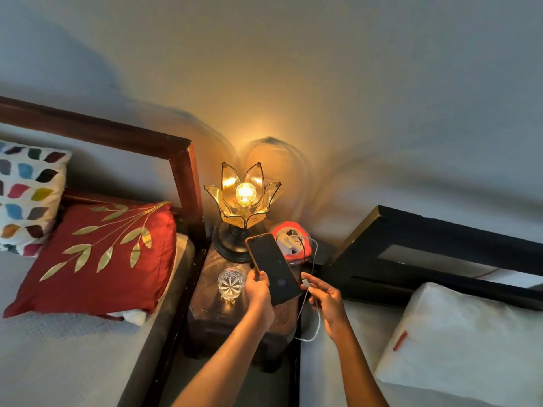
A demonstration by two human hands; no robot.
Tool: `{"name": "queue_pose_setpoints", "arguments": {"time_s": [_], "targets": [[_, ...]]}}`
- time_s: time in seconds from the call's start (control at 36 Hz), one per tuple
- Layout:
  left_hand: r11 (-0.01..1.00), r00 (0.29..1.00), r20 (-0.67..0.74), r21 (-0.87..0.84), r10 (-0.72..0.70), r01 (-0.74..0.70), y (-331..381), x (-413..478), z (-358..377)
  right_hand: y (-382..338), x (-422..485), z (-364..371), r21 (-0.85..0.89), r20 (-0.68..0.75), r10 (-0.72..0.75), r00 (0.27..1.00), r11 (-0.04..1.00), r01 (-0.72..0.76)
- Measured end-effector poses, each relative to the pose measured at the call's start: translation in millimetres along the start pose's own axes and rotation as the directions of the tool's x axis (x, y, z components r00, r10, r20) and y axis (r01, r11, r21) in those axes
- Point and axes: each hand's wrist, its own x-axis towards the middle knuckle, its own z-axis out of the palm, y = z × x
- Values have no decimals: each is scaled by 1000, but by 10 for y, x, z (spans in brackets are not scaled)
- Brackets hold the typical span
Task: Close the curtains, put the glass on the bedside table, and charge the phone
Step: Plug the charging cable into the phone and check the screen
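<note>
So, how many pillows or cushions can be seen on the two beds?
3. On the left bed, a white cushion with coloured leaf shapes and a red cushion with gold leaves beside it; on the right bed, a white pillow. More may be hidden.

Plain pale wall (352, 69), grey in the dim. A lit lamp (243, 201), glass petals round a bare bulb (245, 191), threw a warm glow and curved shadows up the wall. It stood at the back of a dark wooden table (209, 312) between two beds. Left bed: brown headboard (117, 136), red cushion (97, 259) with gold leaves, white cushion (26, 195) with coloured leaves behind it. Right bed: black headboard (440, 230), white pillow (470, 342).
</note>
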Motion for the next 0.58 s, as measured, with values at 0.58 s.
{"name": "queue_pose_setpoints", "arguments": {"time_s": [0.58], "targets": [[944,999,0,-327,52,-49,664,-354,-79,-289,-475,376,-42,105,-201,974,978,206]]}}
